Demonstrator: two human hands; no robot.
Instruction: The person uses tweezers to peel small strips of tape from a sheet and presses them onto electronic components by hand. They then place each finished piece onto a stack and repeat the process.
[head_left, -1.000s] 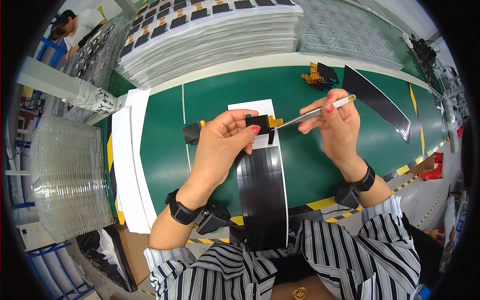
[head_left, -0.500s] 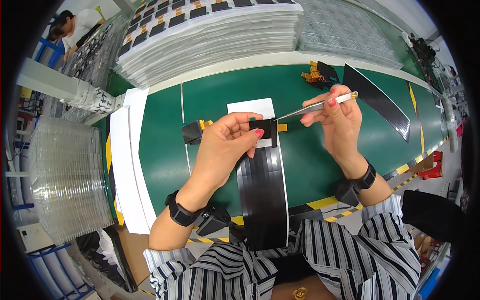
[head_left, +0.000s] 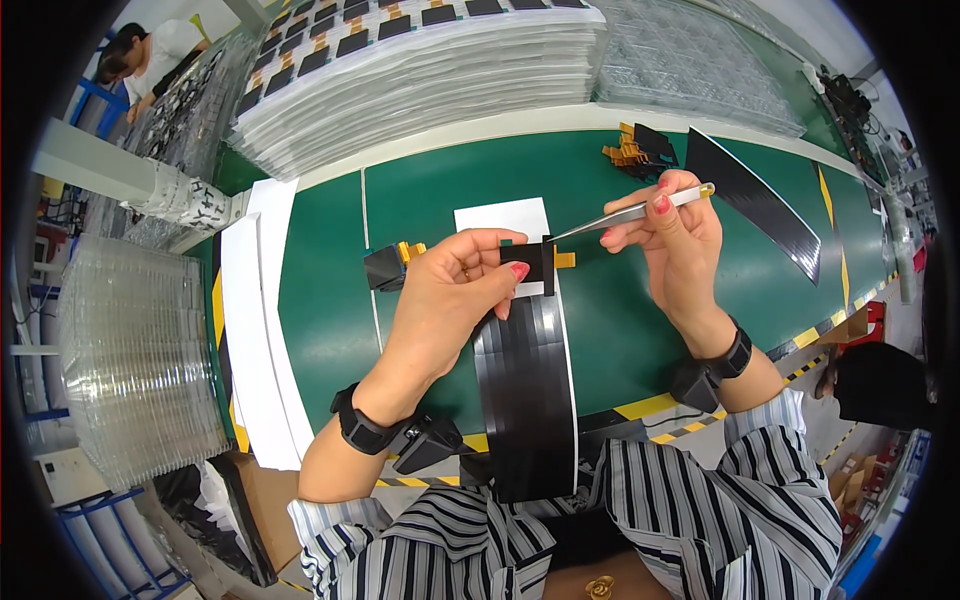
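Between the thumb and fingers of my left hand (head_left: 450, 285) is a small black display panel (head_left: 522, 262), with an orange flex cable (head_left: 565, 260) sticking out to its right. A narrow black strip (head_left: 548, 266) lies across the panel's right end. My right hand (head_left: 682, 240) grips metal tweezers (head_left: 640, 211), whose tips meet the upper end of that strip. Beneath the panel is a white-backed sheet of black strips (head_left: 522, 390), running down over the table's near edge. The fingers of my left hand partly hide the panel.
Panels with orange cables sit left (head_left: 385, 268) and far right (head_left: 642, 150) on the green table (head_left: 320, 330). A black strip sheet (head_left: 755, 205) lies right, white sheets (head_left: 260, 330) left. Stacked trays (head_left: 420, 80) line the back. Another person (head_left: 160, 55) works at far left.
My hands and the tweezers stay almost in place, with only a slight shift of the panel. At the right edge, a dark-clothed figure beyond the table has moved.
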